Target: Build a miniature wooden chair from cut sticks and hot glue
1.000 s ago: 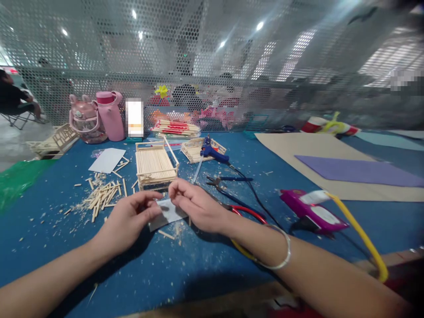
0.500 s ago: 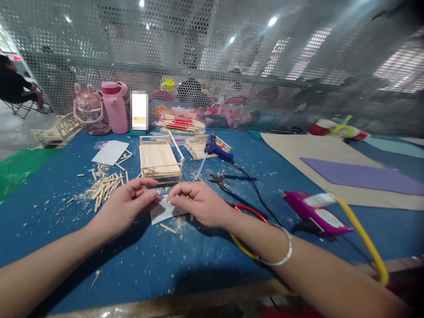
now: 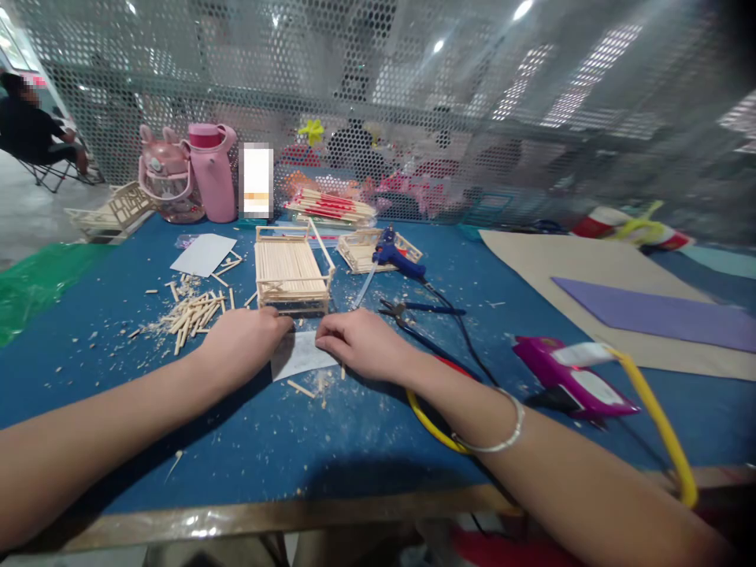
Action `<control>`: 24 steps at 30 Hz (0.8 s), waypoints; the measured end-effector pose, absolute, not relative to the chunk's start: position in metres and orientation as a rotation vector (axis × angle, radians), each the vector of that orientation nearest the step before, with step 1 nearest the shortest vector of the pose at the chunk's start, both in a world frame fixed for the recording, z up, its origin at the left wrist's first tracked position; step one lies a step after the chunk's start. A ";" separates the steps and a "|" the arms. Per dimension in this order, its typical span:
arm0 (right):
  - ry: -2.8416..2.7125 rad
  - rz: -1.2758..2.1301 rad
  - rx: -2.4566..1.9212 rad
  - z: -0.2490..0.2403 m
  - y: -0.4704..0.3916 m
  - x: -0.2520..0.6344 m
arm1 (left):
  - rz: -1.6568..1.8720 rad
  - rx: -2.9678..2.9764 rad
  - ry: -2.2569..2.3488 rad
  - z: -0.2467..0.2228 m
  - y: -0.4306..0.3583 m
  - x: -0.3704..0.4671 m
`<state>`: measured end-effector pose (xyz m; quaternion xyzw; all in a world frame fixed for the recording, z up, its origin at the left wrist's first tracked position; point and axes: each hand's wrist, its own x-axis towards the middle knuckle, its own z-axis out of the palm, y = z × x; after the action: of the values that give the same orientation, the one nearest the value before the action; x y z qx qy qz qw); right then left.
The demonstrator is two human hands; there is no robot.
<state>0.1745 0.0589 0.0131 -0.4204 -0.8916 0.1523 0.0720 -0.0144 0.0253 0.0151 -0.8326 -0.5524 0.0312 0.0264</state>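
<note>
A small frame of pale wooden sticks (image 3: 290,266) stands on the blue table. My left hand (image 3: 251,337) is at its front edge, fingers curled down and mostly hidden; what they hold, if anything, cannot be seen. Just to the right, my right hand (image 3: 363,340) has its thumb and fingers pressed together over the right part of a white paper (image 3: 301,356); anything between the fingertips is too small to make out. Short cut sticks (image 3: 194,316) lie in a pile left of the frame. Behind my right hand are pliers (image 3: 393,309) and a blue glue gun (image 3: 398,256).
Pink bottles (image 3: 213,177) and bundled sticks (image 3: 331,206) stand along the perforated screen. A magenta tool (image 3: 582,382) with a yellow strap lies right, before purple sheet (image 3: 643,313). A seated person (image 3: 32,130) is far left.
My left hand has moved forward to the frame's front edge and turned palm down. My right hand has lowered onto the paper. The camera view has shifted slightly.
</note>
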 end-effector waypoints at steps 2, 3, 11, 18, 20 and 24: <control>-2.678 0.453 -1.261 0.012 0.059 0.175 | 0.167 -2.546 -1.755 0.019 0.027 -0.005; -2.676 0.452 -1.259 0.011 0.059 0.175 | 0.181 -2.530 -1.777 0.020 0.027 -0.002; -2.645 0.456 -1.265 0.012 0.057 0.176 | -0.013 -2.552 -1.812 0.007 0.030 0.000; -2.627 0.496 -1.271 0.011 0.059 0.177 | -0.116 -2.605 -1.831 0.004 0.035 0.007; -2.624 0.497 -1.273 0.011 0.059 0.177 | -0.069 -2.604 -1.820 0.006 0.033 0.010; -2.620 0.494 -1.276 0.010 0.059 0.177 | -0.112 -2.596 -1.827 0.007 0.032 0.010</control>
<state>0.1771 0.0586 0.0101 -0.4299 -0.8826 0.1664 0.0926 0.0100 0.0324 0.0066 -0.8171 -0.5751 -0.0352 -0.0176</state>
